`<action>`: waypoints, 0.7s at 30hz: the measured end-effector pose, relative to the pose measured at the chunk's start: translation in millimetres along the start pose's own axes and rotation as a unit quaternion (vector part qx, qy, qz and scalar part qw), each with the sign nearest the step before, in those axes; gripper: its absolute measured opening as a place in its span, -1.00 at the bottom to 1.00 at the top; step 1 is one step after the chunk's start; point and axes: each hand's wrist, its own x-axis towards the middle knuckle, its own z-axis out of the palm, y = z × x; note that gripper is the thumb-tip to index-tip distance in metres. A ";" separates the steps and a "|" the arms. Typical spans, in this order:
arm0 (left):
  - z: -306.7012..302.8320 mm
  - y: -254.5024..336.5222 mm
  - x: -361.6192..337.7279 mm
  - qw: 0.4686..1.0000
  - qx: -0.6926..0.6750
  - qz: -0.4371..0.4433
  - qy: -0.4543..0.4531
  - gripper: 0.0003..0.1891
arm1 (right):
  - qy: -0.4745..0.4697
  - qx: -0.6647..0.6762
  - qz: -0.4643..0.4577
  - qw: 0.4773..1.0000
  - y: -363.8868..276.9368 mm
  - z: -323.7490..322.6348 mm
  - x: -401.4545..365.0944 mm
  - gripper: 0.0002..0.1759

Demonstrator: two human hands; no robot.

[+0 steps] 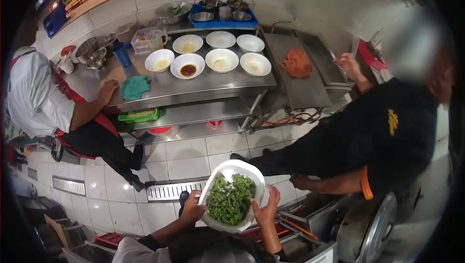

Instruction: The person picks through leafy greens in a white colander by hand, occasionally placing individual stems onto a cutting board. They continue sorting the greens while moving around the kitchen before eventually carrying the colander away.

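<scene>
A white basket (260, 181) with chopped green leaves (232, 200) inside is held up over the tiled floor, at the bottom centre. My left hand (193, 208) grips its left rim. On the right side, my right hand (265, 210) holds the rim, with the thumb reaching in over the greens. Beyond the basket stands a steel table (213, 85) bearing several white bowls (221, 60). One bowl (188, 66) contains a dark brown liquid, and a few others show a pale yellowish liquid.
A person in a white shirt (41, 93) stands left, one hand on the table near a teal cloth (135, 87). Another person in black (387, 132) stands right, close to a large pot (361, 234). An orange cloth (297, 63) lies on the steel counter.
</scene>
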 end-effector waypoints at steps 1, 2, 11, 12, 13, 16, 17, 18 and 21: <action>5.2 -9.7 21.5 0.999 -0.009 -0.012 0.035 -0.57 | -0.009 0.026 0.027 0.999 16.6 13.9 15.2 -0.13; 13.6 -19.1 34.1 0.997 -0.018 -0.026 0.068 -0.58 | -0.018 0.050 0.057 0.997 34.1 26.2 24.9 -0.06; 75.6 39.8 93.9 0.984 -0.085 -0.055 0.143 -0.59 | -0.300 0.234 0.222 0.898 86.5 17.9 107.0 -0.40; 79.4 43.0 98.8 0.986 -0.069 -0.048 0.146 -0.59 | -0.297 0.239 0.210 0.900 90.7 16.0 112.5 -0.43; 82.3 46.5 102.7 0.987 -0.057 -0.049 0.142 -0.59 | -0.297 0.261 0.224 0.891 93.7 13.9 116.7 -0.45; 89.1 58.9 114.2 0.990 -0.027 -0.050 0.130 -0.58 | -0.283 0.250 0.226 0.898 102.8 8.7 124.8 -0.45; 91.4 63.6 118.1 0.990 -0.022 -0.053 0.128 -0.58 | -0.281 0.247 0.223 0.900 107.5 8.5 125.7 -0.45; 92.7 67.5 120.8 0.990 -0.016 -0.056 0.127 -0.58 | -0.280 0.243 0.220 0.902 113.8 8.8 125.6 -0.45; 95.7 66.0 126.4 0.984 -0.083 -0.120 0.101 -0.56 | -0.279 0.215 0.234 0.906 136.0 14.3 121.2 -0.45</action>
